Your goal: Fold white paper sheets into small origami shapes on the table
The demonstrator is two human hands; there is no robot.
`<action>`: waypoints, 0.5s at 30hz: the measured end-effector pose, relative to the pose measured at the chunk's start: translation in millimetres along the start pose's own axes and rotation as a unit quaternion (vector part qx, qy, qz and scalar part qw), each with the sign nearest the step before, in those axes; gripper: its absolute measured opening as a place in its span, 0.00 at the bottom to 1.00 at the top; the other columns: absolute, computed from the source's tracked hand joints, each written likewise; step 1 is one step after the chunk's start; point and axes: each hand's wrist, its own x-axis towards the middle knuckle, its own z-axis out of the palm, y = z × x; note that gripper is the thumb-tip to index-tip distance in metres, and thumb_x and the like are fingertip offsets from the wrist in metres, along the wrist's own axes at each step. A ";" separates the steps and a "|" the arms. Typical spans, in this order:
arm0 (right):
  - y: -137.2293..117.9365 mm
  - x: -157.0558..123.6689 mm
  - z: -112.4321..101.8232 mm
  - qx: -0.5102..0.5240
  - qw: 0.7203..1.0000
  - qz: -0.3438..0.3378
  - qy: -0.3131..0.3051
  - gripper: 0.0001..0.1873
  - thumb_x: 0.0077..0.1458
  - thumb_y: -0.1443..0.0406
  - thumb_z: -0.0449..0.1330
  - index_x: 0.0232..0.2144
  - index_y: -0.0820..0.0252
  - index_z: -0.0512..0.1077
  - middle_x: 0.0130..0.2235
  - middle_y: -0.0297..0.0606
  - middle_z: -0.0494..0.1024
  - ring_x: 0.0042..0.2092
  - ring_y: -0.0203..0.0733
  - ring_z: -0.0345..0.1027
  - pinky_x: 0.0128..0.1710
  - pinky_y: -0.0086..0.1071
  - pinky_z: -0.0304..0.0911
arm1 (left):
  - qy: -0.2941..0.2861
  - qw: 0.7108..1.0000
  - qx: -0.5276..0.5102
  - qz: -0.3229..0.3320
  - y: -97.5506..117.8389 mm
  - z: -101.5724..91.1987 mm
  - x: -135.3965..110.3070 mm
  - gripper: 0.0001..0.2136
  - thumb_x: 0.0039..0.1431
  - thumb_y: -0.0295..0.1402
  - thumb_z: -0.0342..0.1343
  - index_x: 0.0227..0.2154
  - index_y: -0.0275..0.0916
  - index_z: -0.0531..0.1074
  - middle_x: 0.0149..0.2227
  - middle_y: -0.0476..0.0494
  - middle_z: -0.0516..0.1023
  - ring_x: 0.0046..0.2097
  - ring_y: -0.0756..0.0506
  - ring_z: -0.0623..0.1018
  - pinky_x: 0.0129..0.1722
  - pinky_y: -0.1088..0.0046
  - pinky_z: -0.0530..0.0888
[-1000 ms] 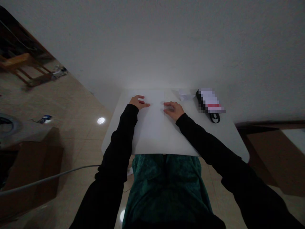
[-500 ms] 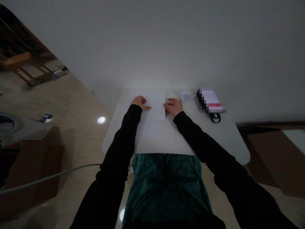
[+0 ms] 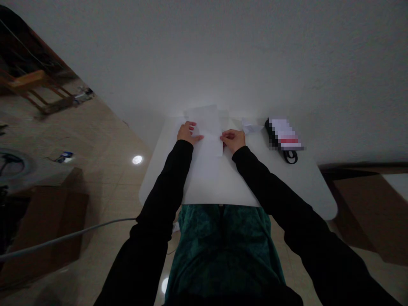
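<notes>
Just then, the folded flap (image 3: 205, 121) of the white paper had lifted toward the far edge of the table (image 3: 287, 182). The left hand (image 3: 188, 134) lay open on it; the right hand (image 3: 233, 140) curled at its edge, grip unclear.

White paper (image 3: 205, 121), black sleeves (image 3: 165, 187)

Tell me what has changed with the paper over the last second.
The white sheet, flat on the table earlier, now has its far part lifted and reaching past the table's far edge. The left hand and right hand stay at it, closer together. Whether either grips it is unclear. The crumpled paper and blurred packet stayed put.
</notes>
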 end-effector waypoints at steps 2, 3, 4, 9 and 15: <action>-2.7 -1.6 -1.9 0.028 1.000 -0.001 0.007 0.08 0.37 0.66 0.67 0.22 0.56 0.70 0.23 0.30 0.74 0.26 0.37 0.70 0.29 0.36 0.73 | 0.049 0.998 -0.028 -0.011 4.6 -0.7 0.9 0.34 0.45 0.35 0.68 0.56 0.41 0.64 0.55 0.38 0.71 0.49 0.44 0.75 0.51 0.66 0.73; -3.9 -2.1 -3.1 0.044 0.999 -0.002 0.014 0.09 0.36 0.66 0.67 0.23 0.56 0.70 0.24 0.30 0.74 0.26 0.37 0.70 0.29 0.36 0.73 | 0.062 0.997 -0.049 -0.019 6.5 -1.6 1.7 0.34 0.48 0.35 0.67 0.58 0.40 0.62 0.57 0.37 0.70 0.51 0.44 0.75 0.51 0.66 0.73; -4.7 -2.1 -4.3 0.058 0.998 -0.003 0.019 0.09 0.36 0.66 0.67 0.23 0.57 0.70 0.24 0.31 0.75 0.27 0.38 0.70 0.30 0.37 0.73 | 0.068 0.995 -0.072 -0.027 7.9 -3.0 2.6 0.34 0.50 0.36 0.65 0.60 0.39 0.60 0.57 0.36 0.70 0.51 0.43 0.75 0.51 0.67 0.73; -2.6 4.1 -13.1 0.088 0.996 0.006 0.012 0.16 0.33 0.60 0.69 0.25 0.56 0.68 0.28 0.34 0.74 0.30 0.41 0.71 0.29 0.40 0.70 | -0.021 0.980 -0.192 -0.053 7.5 -12.7 2.3 0.17 0.53 0.38 0.63 0.43 0.33 0.75 0.40 0.38 0.80 0.42 0.44 0.79 0.42 0.69 0.75; -21.8 -0.6 -32.1 0.068 0.997 -0.023 -0.001 0.28 0.46 0.52 0.63 0.51 0.45 0.66 0.38 0.33 0.79 0.31 0.38 0.72 0.28 0.33 0.67 | -0.126 0.934 -0.319 -0.103 13.1 -22.8 -5.1 0.08 0.54 0.33 0.63 0.31 0.32 0.76 0.24 0.48 0.76 0.24 0.52 0.74 0.26 0.75 0.71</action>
